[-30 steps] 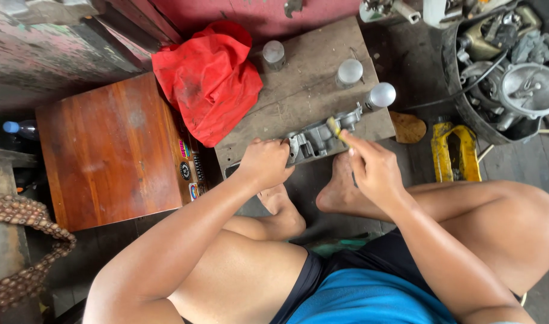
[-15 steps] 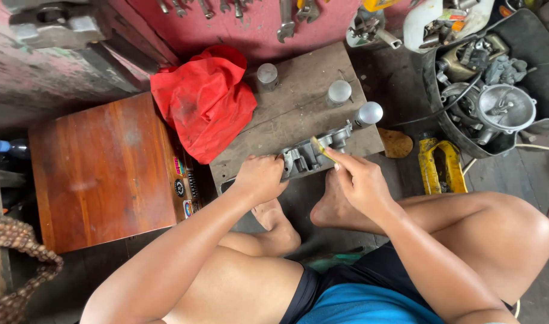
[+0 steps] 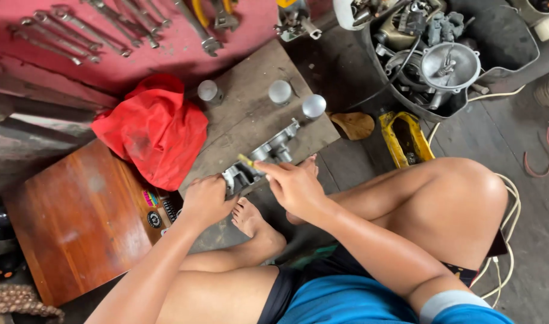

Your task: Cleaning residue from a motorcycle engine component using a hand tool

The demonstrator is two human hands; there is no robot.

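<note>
Items, largest first.

Floor: dark and oily; I sit on it, knees bent, bare feet against the work.

Red panel (image 3: 136, 54), far left: a row of wrenches (image 3: 70, 33).

Wooden box (image 3: 76, 222), near left.

Tub (image 3: 466, 54), far right: engine parts.

Surface (image 3: 250, 114): a worn board, centre. Three pistons (image 3: 280, 91) stand at its far edge.

Red rag (image 3: 154, 135): crumpled on the board's left end.

Casting (image 3: 268, 156): grey metal, at the near edge of the surface, between my hands.

Left hand (image 3: 205, 201): closed on the casting's near-left end, bracing it.

Right hand (image 3: 295, 186): fingers pinched on a small yellow-tipped tool (image 3: 247, 161), its tip against the casting.

Change: a second ago the tool sat at the casting's right end; now it is nearer the left end. My judgement: I am working along the piece.
</note>
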